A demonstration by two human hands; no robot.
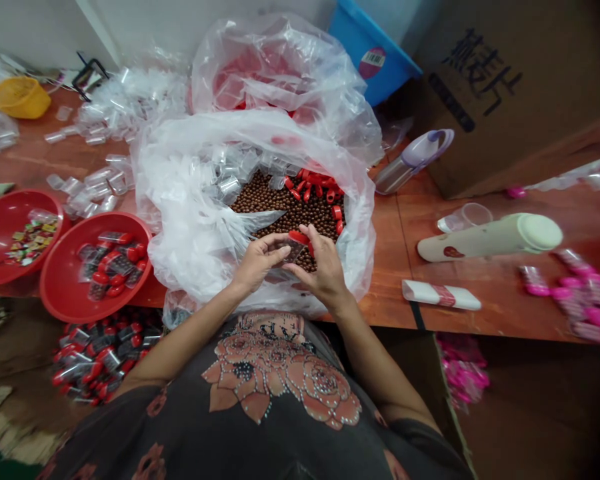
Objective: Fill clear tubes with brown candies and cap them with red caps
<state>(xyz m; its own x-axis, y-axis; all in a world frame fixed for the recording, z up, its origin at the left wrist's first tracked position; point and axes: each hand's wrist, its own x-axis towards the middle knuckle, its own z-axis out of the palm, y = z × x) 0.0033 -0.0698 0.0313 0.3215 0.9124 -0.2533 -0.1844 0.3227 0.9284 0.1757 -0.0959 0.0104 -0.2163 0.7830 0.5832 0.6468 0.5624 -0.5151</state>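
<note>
Red-capped plastic tube (296, 251) sits between left hand (258, 261) and right hand (324, 268); I read both grips as closed on it, above brown balls (285, 217) in a clear plastic bag (180, 200). Even fingertip pressure on cap and body looks best.

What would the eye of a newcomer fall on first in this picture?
The clear plastic bag on the wooden table comes first, open on a heap of brown balls. Over them, the left hand and right hand hold a small clear container with a red cap. Left of the bag, a red bowl holds similar containers.
</note>
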